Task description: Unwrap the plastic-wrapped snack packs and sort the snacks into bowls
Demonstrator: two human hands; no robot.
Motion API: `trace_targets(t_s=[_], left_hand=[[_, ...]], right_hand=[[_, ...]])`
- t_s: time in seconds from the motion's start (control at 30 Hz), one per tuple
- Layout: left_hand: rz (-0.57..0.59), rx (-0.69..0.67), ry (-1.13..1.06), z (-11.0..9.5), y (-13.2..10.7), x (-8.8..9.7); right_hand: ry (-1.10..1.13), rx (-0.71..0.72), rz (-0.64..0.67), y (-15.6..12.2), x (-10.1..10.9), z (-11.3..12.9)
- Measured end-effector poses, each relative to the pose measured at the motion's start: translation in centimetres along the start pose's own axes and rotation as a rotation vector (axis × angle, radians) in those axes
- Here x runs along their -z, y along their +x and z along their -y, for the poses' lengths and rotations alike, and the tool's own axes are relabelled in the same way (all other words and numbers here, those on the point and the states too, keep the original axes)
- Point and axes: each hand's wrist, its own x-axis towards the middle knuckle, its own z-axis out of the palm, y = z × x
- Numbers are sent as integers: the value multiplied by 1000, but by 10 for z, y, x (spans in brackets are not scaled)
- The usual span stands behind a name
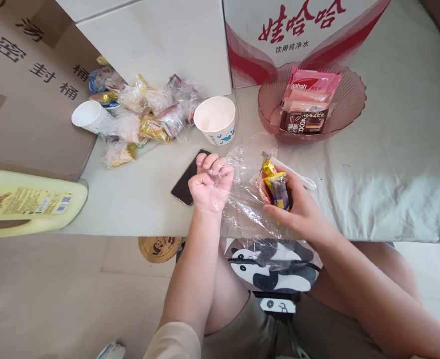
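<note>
My left hand (211, 185) has its fingers curled on a clear plastic bag (242, 209), just over a dark phone (186, 182) on the cloth. The bag stretches to the right and hangs over the front edge. My right hand (300, 204) is closed around several small wrapped snacks (278, 188) in yellow, red and dark wrappers at the bag's right side. A thin white plastic strip (304, 178) shows behind that hand. A white paper cup (215, 120) stands upright beyond my left hand. Farther right, a pink ribbed bowl (349, 107) holds several snack packets (309, 99).
Several bagged snacks (154, 128) are heaped at the back left, beside a paper cup (88, 116) lying tilted. Cartons (160, 45) stand along the back. A pale yellow jug (29, 199) lies at the left edge. Panda-patterned seats show below.
</note>
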Motion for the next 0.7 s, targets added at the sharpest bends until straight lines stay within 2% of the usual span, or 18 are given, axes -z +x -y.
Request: trace_targets(t_s=[0.1,0.27,0.47,0.57,0.7], left_hand=[[12,13,-50,2,1,1],[-11,38,-17,5,2,-4],[33,74,-68,8,2,-8],[35,72,-41,7,2,-10],[0,13,12,2,8,-3]], right_hand=[[200,-105,39,-2,2,1],[502,-221,45,-6,2,4],[950,-468,147,-7,-3,5],[1020,-461,196,-7,-8,1],[950,-408,162,-11,-10,-4]])
